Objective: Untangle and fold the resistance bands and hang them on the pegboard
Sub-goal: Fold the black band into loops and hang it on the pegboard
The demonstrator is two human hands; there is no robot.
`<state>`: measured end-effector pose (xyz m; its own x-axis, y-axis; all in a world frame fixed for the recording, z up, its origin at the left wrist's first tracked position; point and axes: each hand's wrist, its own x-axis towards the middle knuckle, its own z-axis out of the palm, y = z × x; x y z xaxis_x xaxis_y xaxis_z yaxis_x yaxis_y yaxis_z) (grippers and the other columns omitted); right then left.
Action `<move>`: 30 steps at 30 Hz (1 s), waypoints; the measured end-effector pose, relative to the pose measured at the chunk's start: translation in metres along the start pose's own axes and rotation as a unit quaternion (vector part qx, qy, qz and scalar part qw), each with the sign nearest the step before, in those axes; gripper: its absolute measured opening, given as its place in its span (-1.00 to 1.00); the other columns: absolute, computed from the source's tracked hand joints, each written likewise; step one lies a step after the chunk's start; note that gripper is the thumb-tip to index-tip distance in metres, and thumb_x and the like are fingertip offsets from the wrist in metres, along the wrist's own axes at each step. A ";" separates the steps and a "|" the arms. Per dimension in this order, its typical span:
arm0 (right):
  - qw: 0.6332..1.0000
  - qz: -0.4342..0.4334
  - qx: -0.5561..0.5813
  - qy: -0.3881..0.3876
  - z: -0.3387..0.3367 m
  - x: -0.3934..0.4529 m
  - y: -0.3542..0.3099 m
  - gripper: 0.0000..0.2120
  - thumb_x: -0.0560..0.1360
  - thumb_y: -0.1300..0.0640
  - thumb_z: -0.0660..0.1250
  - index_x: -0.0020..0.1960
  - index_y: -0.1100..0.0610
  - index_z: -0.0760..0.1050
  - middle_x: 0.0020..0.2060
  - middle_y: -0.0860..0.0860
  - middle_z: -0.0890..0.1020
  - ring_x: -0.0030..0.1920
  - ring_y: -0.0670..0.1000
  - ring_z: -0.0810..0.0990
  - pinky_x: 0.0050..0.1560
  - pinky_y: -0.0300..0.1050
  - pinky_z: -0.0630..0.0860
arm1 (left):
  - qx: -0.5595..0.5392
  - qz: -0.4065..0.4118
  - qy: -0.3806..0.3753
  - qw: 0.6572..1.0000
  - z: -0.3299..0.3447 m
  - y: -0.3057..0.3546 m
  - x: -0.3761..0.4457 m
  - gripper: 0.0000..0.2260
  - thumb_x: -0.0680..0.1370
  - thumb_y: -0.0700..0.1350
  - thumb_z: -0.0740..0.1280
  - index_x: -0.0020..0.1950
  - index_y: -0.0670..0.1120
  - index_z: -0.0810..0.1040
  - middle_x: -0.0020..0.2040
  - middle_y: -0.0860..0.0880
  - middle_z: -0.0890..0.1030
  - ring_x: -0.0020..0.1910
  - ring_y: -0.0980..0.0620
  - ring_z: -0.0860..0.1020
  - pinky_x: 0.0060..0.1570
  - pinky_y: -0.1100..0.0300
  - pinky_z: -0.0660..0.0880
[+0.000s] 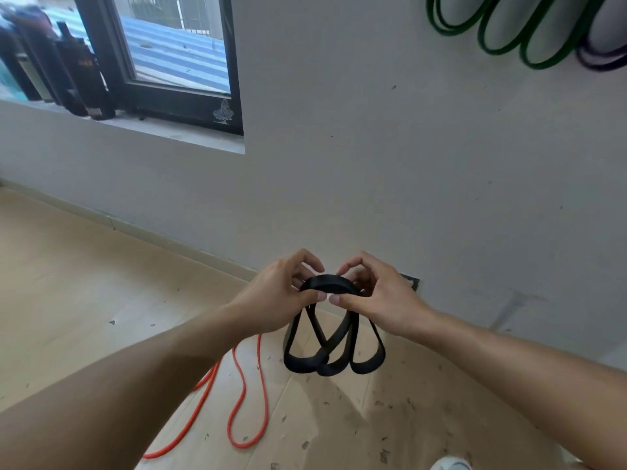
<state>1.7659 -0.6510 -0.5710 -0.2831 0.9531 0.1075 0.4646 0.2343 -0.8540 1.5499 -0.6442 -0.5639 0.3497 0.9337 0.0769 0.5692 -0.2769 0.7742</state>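
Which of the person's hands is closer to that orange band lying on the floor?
Left. The left hand grips the folded black rubber band just above the thin orange band; the right hand holds the same black band farther to the right.

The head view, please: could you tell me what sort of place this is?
Probably a plain room used for exercise or its storage. Green bands and a purple band hang on a bare wall, an orange band lies on the scuffed wooden floor, and a window sits at upper left.
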 end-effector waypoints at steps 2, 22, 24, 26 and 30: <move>1.000 -0.003 -0.019 0.007 0.001 0.000 0.002 -0.70 0.42 -0.02 0.58 0.03 -0.17 0.50 -0.09 -0.11 0.69 -0.08 -0.09 0.70 0.04 0.03 0.67 | -0.004 0.004 -0.006 1.000 0.001 0.000 -0.001 -0.76 0.56 -0.07 0.46 0.12 0.14 0.46 -0.09 0.10 0.70 -0.08 0.17 0.67 0.07 0.07 0.62; 0.996 0.017 -0.003 0.084 -0.029 -0.001 -0.015 -0.71 0.38 0.00 0.62 -0.11 -0.10 0.50 -0.15 -0.10 0.71 -0.15 -0.11 0.70 -0.12 -0.16 0.63 | 0.031 0.065 0.182 0.981 0.026 0.024 0.019 -0.77 0.51 -0.08 0.51 0.16 0.10 0.72 -0.02 0.26 0.69 -0.04 0.35 0.63 -0.04 0.45 0.55; 0.996 0.011 -0.013 0.084 -0.033 -0.003 -0.018 -0.71 0.36 -0.01 0.61 -0.10 -0.09 0.50 -0.15 -0.08 0.71 -0.17 -0.12 0.68 -0.13 -0.17 0.61 | 0.027 0.067 0.186 0.980 0.031 0.028 0.019 -0.76 0.51 -0.08 0.49 0.16 0.12 0.71 -0.03 0.26 0.70 -0.05 0.31 0.65 -0.01 0.28 0.63; 0.996 0.004 -0.025 0.085 -0.039 -0.005 -0.023 -0.72 0.37 0.02 0.61 -0.10 -0.07 0.51 -0.16 -0.08 0.70 -0.20 -0.13 0.66 -0.15 -0.19 0.58 | 0.020 0.064 0.190 0.980 0.035 0.033 0.018 -0.77 0.51 -0.06 0.47 0.16 0.13 0.70 -0.05 0.25 0.72 -0.06 0.32 0.67 0.00 0.19 0.65; 0.994 -0.008 -0.016 0.112 -0.051 -0.010 -0.033 -0.74 0.40 0.10 0.62 -0.11 0.02 0.53 -0.19 -0.05 0.72 -0.17 0.01 0.70 -0.13 -0.10 0.60 | -0.032 0.071 0.194 0.978 0.038 0.047 0.018 -0.78 0.53 -0.08 0.49 0.15 0.11 0.68 -0.06 0.23 0.72 -0.03 0.30 0.68 0.05 0.21 0.64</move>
<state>1.7960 -0.6585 -0.5178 -0.0981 0.9673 0.2339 0.4886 0.2516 -0.8355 1.6109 -0.6494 -0.5496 0.1056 0.9060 0.4099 0.4830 -0.4070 0.7753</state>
